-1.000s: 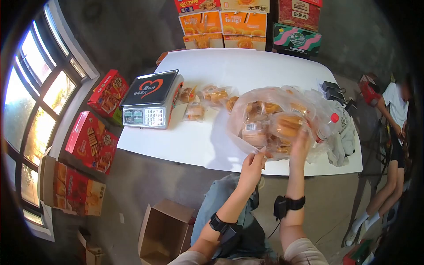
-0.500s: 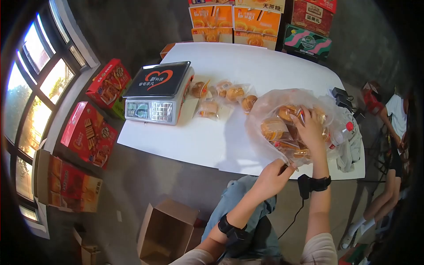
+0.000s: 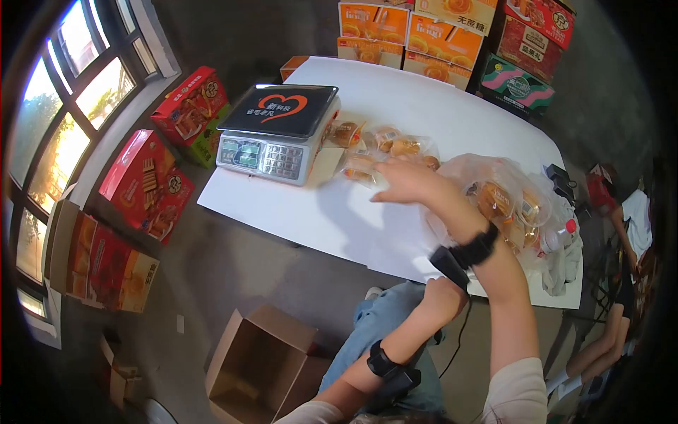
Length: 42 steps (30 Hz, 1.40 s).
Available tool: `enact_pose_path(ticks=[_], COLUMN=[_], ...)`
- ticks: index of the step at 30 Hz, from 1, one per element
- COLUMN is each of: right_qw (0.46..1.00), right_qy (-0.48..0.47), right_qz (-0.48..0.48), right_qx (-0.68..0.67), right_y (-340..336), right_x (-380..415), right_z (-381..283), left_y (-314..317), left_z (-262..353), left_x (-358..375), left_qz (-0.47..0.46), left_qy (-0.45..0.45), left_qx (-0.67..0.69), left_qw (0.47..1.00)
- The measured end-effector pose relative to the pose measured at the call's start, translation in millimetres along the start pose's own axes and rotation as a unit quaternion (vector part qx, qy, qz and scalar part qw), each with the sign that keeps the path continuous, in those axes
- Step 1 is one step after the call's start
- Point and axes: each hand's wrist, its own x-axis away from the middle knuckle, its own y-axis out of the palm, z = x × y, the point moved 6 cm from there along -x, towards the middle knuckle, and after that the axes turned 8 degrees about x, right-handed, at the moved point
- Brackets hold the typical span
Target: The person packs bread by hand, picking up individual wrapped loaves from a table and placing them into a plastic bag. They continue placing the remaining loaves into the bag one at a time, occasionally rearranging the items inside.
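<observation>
My right hand [image 3: 408, 182] reaches left across the table, thumb apart from the fingers. Its fingertips are at the right edge of a clear-wrapped bun [image 3: 359, 168]. More wrapped buns lie just behind it, among them one beside the scale [image 3: 346, 133] and one farther right [image 3: 406, 147]. Under my right forearm, a translucent plastic bag [image 3: 455, 166] holds several wrapped buns [image 3: 496, 200]. My left hand [image 3: 443, 300] is low at the table's front edge, below the bag; its fingers are hidden behind the right wrist's strap.
A digital scale [image 3: 279, 134] stands at the table's left. A red-capped bottle [image 3: 558, 239] and black devices [image 3: 559, 182] are at the right. Stacked cartons [image 3: 374, 25] rise behind. An open cardboard box [image 3: 261, 367] sits on the floor; another person [image 3: 635, 226] is far right.
My right hand has left the bag and swung left to the loose wrapped buns. My left hand, earlier pinching the bag's edge, now sits slightly lower in view. The camera view has shifted.
</observation>
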Motion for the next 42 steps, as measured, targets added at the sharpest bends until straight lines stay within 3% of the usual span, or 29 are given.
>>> enact_pose_path(ticks=[1,3,5,6,7,9,10,14,17,19,20,21,22,23,24,25,26,27,28,29,30,31,32,33,35,36,38,40,42], right_qw=[0.999,0.997,0.99,0.989,0.98,0.965,0.969,0.974,0.967,0.965,0.957,0.958,0.911,0.817,0.818,0.731,0.623,0.624,0.585,0.545,0.549,0.542,0.533,0.536,0.559,0.56,0.519,0.466,0.491], right_qy=[0.003,0.003,0.076,0.072,0.096,0.118,0.117,0.123,0.148,0.166,0.183,0.181,0.105,0.024,0.023,0.017,0.011,0.013,-0.016,-0.046,-0.044,-0.1,-0.154,-0.15,-0.095,-0.088,-0.145,-0.082,-0.039], right_qz=[-0.021,-0.039,0.118,0.123,0.166,0.214,0.208,0.191,0.206,0.19,0.173,0.172,0.181,0.181,0.182,0.12,0.055,0.058,0.064,0.069,0.07,0.059,0.049,0.049,0.116,0.12,0.155,0.301,0.428], right_qx=[-0.035,-0.065,0.029,0.03,0.061,0.092,0.063,-0.02,-0.007,-0.075,-0.144,-0.143,-0.355,-0.547,-0.545,-0.672,-0.781,-0.779,-0.809,-0.835,-0.832,-0.832,-0.831,-0.829,-0.815,-0.815,-0.828,-0.828,-0.758], right_y=[12,35,34,48,60,73,82,112,105,89,86,87,88,87,78,69,58,46,32,22,20,15,11,9,12,20,32,44,65], right_x=[-35,-78,-94,-104,-109,-112,-113,-140,-134,-126,-124,-129,-135,-137,-128,-114,-97,-79,-60,-43,-29,-13,5,25,67,84,128,180,227], right_z=[8,12,14,12,15,19,21,40,31,25,25,27,25,23,20,12,-1,-7,-15,-20,-20,-23,-25,-25,-12,-2,22,49,79], left_y=[10,23,18,19,12,-1,3,34,40,22,9,6,10,17,19,19,20,32,53,58,51,31,27,9,-3,-11,-28,-31,-36], left_z=[-4,-22,-25,-31,-32,-41,-47,-75,-78,-65,-57,-47,-43,-45,-46,-47,-48,-63,-76,-80,-75,-66,-66,-51,-28,-16,-6,-5,0], left_x=[-3,-4,-2,0,4,10,8,-3,-3,2,3,2,3,2,1,1,0,-6,-7,-17,-20,-21,-17,-6,-5,-3,3,1,-1], left_qz=[-0.06,-0.027,0.014,0.019,0.091,0.225,0.228,0.21,0.199,0.094,0.097,0.033,-0.032,-0.03,0.047,0.123,0.124,0.008,-0.11,-0.034,0.024,0.081,0.025,-0.056,-0.077,-0.082,-0.048,-0.028,-0.015], left_qy=[-0.051,-0.003,0.066,0.067,0.109,0.191,0.193,0.15,0.128,0.121,0.12,0.101,0.08,0.08,0.131,0.181,0.183,0.066,-0.055,0.123,0.142,0.16,0.098,-0.041,0.058,0.062,-0.023,-0.015,-0.018], left_qx=[-0.1,-0.08,-0.028,-0.033,0.081,0.3,0.297,0.355,0.39,0.236,0.237,0.118,-0.002,-0.002,-0.006,-0.011,-0.01,0.145,0.293,0.091,0.173,0.252,0.323,0.189,-0.031,-0.026,0.011,0.05,0.069], left_qw=[0.992,0.996,0.997,0.997,0.987,0.907,0.907,0.899,0.89,0.959,0.959,0.987,0.996,0.996,0.99,0.976,0.975,0.987,0.948,0.988,0.974,0.951,0.941,0.98,0.995,0.994,0.999,0.998,0.997])
